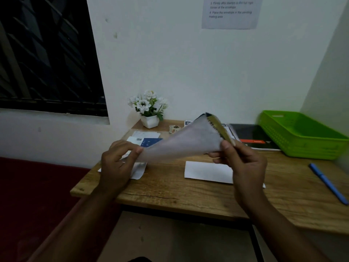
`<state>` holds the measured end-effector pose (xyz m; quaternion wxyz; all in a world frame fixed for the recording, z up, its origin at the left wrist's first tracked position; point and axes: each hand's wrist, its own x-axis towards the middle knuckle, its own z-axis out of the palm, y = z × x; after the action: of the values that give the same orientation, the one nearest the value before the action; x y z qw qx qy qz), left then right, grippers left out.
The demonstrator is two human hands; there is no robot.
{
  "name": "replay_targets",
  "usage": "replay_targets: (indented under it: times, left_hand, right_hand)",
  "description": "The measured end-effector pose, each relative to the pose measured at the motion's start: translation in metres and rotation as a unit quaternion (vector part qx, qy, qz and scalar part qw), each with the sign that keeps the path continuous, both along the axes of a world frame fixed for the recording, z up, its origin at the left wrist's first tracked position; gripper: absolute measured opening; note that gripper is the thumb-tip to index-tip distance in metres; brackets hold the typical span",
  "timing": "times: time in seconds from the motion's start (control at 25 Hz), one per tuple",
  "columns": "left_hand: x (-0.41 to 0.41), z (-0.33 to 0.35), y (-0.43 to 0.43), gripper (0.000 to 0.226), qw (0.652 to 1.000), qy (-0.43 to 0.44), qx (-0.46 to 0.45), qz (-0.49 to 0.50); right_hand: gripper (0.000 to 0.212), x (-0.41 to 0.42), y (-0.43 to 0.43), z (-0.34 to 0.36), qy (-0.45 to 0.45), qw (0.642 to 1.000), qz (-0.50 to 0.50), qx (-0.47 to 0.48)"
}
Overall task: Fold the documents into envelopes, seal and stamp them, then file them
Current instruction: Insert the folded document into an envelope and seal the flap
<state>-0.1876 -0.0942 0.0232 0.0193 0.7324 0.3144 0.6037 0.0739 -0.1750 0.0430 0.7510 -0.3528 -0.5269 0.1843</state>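
Left grip (120,157) and right grip (243,161) each pinch an edge of the document (181,144), which is held bowed above the surface (170,190) and a white envelope (205,172). The blurry wall notice (230,12) reads "Place the envelope in the pending mailing area".

Table (188,193): light brown wood grain. Basket (302,137): bright green, perforated walls. Pen (327,183): blue. Envelope (207,172): plain white. Held sheet (181,146): pale grey-white back (printed side yellowish, mostly hidden). Flowers (147,103): white, green leaves, white pot. Booklet (253,137): black, orange-red band.
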Motion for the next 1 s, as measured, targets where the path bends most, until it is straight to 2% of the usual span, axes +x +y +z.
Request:
replay_targets:
  times: [0.12,0.24,0.4,0.56,0.64,0.8,0.88,1.0]
  left_hand:
    - [0.029,0.008,0.001,0.030,1.000,0.015,0.021,-0.017]
    - [0.050,0.025,0.016,0.029,0.998,0.048,0.029,-0.031]
    - [0.076,0.054,0.049,0.032,0.988,0.139,0.056,-0.038]
    - [0.094,0.072,0.081,0.031,0.979,0.195,-0.003,-0.057]
    - [0.102,0.071,0.093,0.034,0.973,0.225,-0.026,-0.051]
    - [0.110,0.040,0.102,0.036,0.962,0.262,-0.071,-0.030]
    - [0.107,0.026,0.103,0.036,0.960,0.269,-0.073,-0.020]
    - [0.104,0.024,0.104,0.036,0.961,0.259,-0.099,0.013]
  right_hand:
    - [0.026,0.020,-0.007,-0.001,0.051,0.998,-0.019,-0.030]
    - [0.017,0.045,-0.008,-0.002,0.054,0.996,-0.023,-0.063]
    - [0.024,0.085,0.009,0.007,0.037,0.991,-0.026,-0.129]
    - [0.020,0.115,0.040,0.013,0.018,0.980,0.049,-0.194]
    - [0.029,0.127,0.058,0.010,0.027,0.968,0.083,-0.237]
    - [0.037,0.140,0.078,-0.003,0.077,0.904,0.188,-0.375]
    - [0.035,0.146,0.079,-0.013,0.077,0.895,0.236,-0.371]
    - [0.042,0.156,0.080,-0.020,0.047,0.900,0.259,-0.348]
